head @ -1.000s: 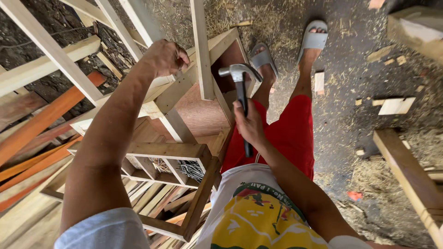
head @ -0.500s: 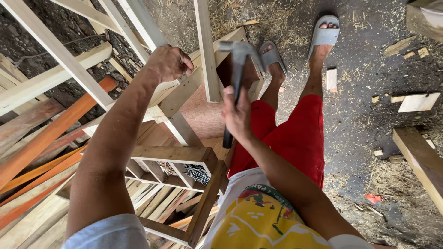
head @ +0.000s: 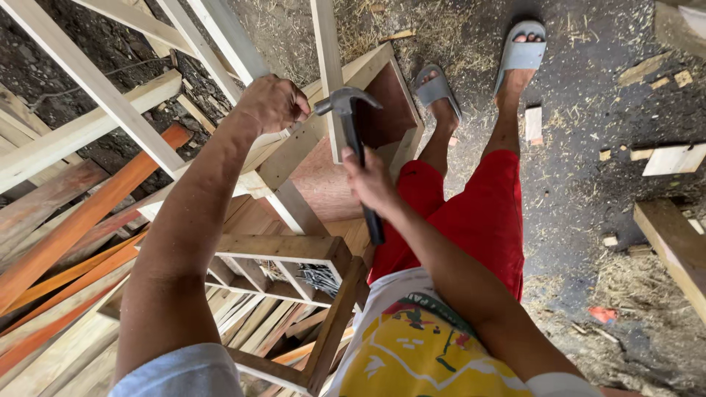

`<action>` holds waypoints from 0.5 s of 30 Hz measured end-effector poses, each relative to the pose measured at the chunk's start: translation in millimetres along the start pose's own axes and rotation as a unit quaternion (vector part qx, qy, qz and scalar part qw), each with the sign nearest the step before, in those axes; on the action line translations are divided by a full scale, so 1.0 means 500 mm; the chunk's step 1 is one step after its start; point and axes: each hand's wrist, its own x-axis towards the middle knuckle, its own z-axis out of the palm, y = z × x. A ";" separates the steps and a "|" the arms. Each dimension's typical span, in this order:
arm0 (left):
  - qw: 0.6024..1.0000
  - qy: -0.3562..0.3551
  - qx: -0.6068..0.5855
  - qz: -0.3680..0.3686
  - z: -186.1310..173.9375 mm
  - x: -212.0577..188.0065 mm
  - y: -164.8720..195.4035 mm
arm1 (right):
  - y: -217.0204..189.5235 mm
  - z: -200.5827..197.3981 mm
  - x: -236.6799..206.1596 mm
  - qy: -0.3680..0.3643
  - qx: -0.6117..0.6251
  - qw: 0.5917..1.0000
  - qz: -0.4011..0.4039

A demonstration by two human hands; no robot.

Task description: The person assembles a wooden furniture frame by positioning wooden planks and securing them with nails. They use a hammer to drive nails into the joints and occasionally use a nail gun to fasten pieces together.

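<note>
The wooden frame (head: 294, 154) I'm building fills the middle, pale slats running up to 12 o'clock, with a reddish plywood panel (head: 331, 184) set inside it. Loose orange and pale boards (head: 66, 242) are stacked out at 9 o'clock. My left hand (head: 273, 103) is curled tight over the frame's top rail at about 11 o'clock. My right hand (head: 370, 184) is wrapped fully around the black handle of the claw hammer (head: 353, 125), its steel head up at 12 o'clock, just beside my left knuckles. Small offcuts (head: 534, 123) lie at 2 o'clock.
</note>
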 end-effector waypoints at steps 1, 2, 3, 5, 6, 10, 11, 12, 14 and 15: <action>1.000 -0.011 0.021 0.007 -0.002 -0.008 -0.002 | -0.003 -0.009 0.002 -0.023 -0.021 0.994 0.105; 0.999 -0.018 0.044 0.017 -0.004 -0.020 -0.010 | -0.008 -0.026 0.003 0.003 0.000 0.998 0.056; 0.995 0.036 -0.066 0.058 -0.004 -0.037 -0.023 | -0.015 -0.048 0.002 0.021 0.016 1.000 0.001; 0.940 0.135 -0.290 0.118 0.005 -0.083 -0.067 | -0.032 -0.101 -0.002 0.058 0.062 0.994 -0.071; 0.927 0.131 -0.349 0.046 0.014 -0.107 -0.095 | -0.037 -0.123 -0.007 0.097 0.098 0.987 -0.083; 0.891 0.067 -0.448 -0.022 0.068 -0.167 -0.184 | -0.021 -0.124 -0.008 0.183 0.157 0.961 -0.136; 0.895 0.033 -0.444 0.014 0.081 -0.168 -0.192 | -0.007 -0.101 -0.004 0.172 0.160 0.963 -0.131; 0.915 0.021 -0.403 -0.030 0.093 -0.166 -0.195 | 0.007 -0.074 0.001 0.168 0.166 0.964 -0.122; 0.942 -0.018 -0.315 -0.117 0.108 -0.153 -0.187 | 0.028 -0.028 0.014 -0.005 0.152 0.976 -0.158; 0.938 -0.016 -0.328 -0.112 0.112 -0.147 -0.182 | 0.032 -0.020 0.018 -0.009 0.080 0.992 -0.097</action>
